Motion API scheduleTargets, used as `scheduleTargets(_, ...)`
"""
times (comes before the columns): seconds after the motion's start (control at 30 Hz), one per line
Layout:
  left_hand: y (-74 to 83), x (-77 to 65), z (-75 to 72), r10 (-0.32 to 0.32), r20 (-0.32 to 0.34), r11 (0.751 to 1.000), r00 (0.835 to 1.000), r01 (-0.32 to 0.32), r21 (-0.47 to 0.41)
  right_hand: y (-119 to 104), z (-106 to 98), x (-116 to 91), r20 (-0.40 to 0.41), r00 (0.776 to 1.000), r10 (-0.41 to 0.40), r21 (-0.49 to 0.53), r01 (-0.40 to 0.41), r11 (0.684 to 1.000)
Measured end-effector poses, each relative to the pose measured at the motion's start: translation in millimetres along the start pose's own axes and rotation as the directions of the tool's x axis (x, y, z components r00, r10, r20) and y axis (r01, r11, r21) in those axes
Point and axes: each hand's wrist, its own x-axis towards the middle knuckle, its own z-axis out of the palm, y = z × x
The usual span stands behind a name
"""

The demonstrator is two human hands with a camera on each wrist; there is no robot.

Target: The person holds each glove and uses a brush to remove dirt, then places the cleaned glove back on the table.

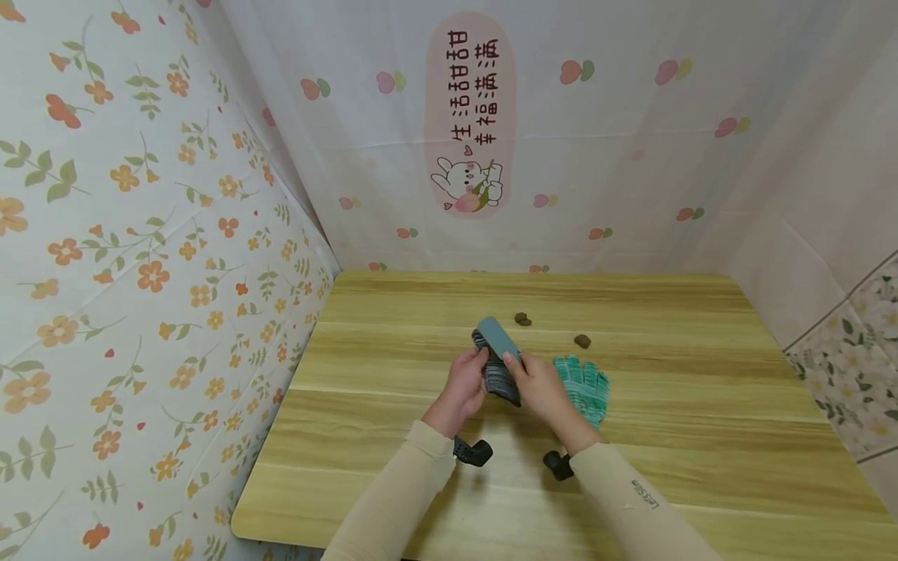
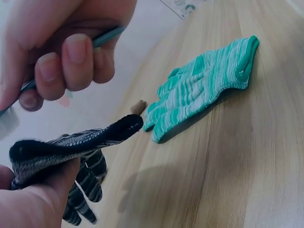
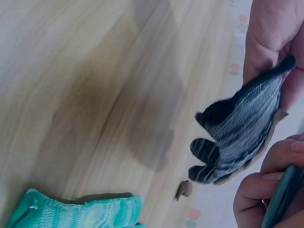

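Observation:
My left hand (image 1: 464, 387) grips a black-and-grey striped knit glove (image 1: 500, 383) above the table. In the left wrist view the glove's dark cuff (image 2: 128, 127) faces the camera and its fingers hang down beyond. A flat blue-grey brush (image 1: 499, 336) lies over the glove in the head view, held by my right hand (image 1: 543, 387) with its fingers curled round it. Pale bristles (image 2: 7, 122) show blurred at the left edge of the left wrist view. Whether they touch the glove is hidden. Right of my hands, a green-and-white knit glove (image 1: 588, 386) lies flat on the table.
Small brown clumps (image 1: 522, 319) lie beyond my hands, with another brown lump (image 1: 582, 341) to their right. The wood-grain table (image 1: 379, 436) meets a patterned curtain (image 1: 631, 179) at the back and a flowered one (image 1: 154, 312) on the left.

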Motion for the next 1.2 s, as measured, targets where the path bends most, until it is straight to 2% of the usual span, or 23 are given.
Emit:
scheduleTargets(0.17,0.4,-2.6,4.6,-0.012,0.054,1.000,0.998,0.014,-0.026,-3.5,1.9,0.2,0.002,1.000,-0.006,-0.062,0.006,0.998)
scheduleTargets(0.3,1.4,-3.7,6.4,-0.019,0.059,0.998,0.998,0.023,-0.058,-1.2,3.6,0.1,0.013,1.000,0.013,-0.116,-0.012,0.993)
scheduleTargets(0.53,4.9,-4.4,3.7,-0.034,0.009,0.996,0.999,0.035,-0.088,2.0,2.9,-0.5,0.024,1.000,0.021,-0.180,-0.016,0.984)
scheduleTargets(0.7,5.8,-3.7,1.1,-0.049,-0.015,0.994,0.999,0.048,-0.095,3.9,1.5,0.4,0.033,0.999,0.027,-0.186,-0.021,0.982)
scheduleTargets(0.97,5.1,-2.1,-2.3,-0.034,-0.043,0.996,0.998,0.030,-0.080,6.0,-1.4,1.7,0.056,0.998,0.032,-0.235,-0.018,0.972)
scheduleTargets(1.2,5.4,-2.5,-2.5,-0.043,-0.059,0.997,0.997,0.038,-0.072,6.3,-4.3,-2.0,0.067,0.997,0.049,-0.225,-0.033,0.974)
